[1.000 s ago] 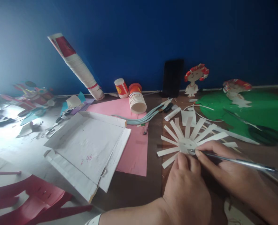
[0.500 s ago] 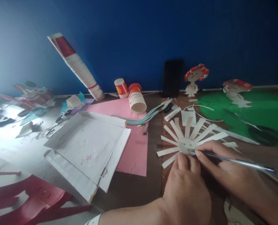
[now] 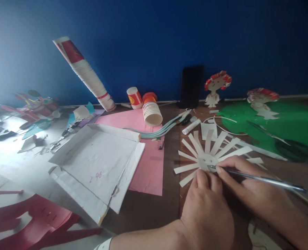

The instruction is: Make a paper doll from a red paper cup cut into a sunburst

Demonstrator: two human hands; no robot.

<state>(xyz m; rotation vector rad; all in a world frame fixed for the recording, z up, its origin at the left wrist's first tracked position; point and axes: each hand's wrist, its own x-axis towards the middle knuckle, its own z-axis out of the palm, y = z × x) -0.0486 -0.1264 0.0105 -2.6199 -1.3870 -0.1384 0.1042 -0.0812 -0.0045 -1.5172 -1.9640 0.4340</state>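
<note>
A white paper cutout (image 3: 202,162) with a round middle and long strips fanning outward lies on the brown table. Two small eyes are drawn on its middle. My left hand (image 3: 208,205) has its fingers curled together and holds the cutout's lower edge down. In my right hand (image 3: 258,184) a ballpoint pen (image 3: 270,180) is pinched, its tip touching the face just below the eyes. Part of the cutout's lower side is hidden under my hands.
Scissors (image 3: 289,142) lie on green paper (image 3: 237,116) at right. Two paper figures (image 3: 212,99) with red hair and a dark phone (image 3: 191,86) stand along the blue wall. Leftward are a white box lid (image 3: 109,149), pink paper (image 3: 150,173), stacked paper cups (image 3: 91,80) and a red chair (image 3: 42,218).
</note>
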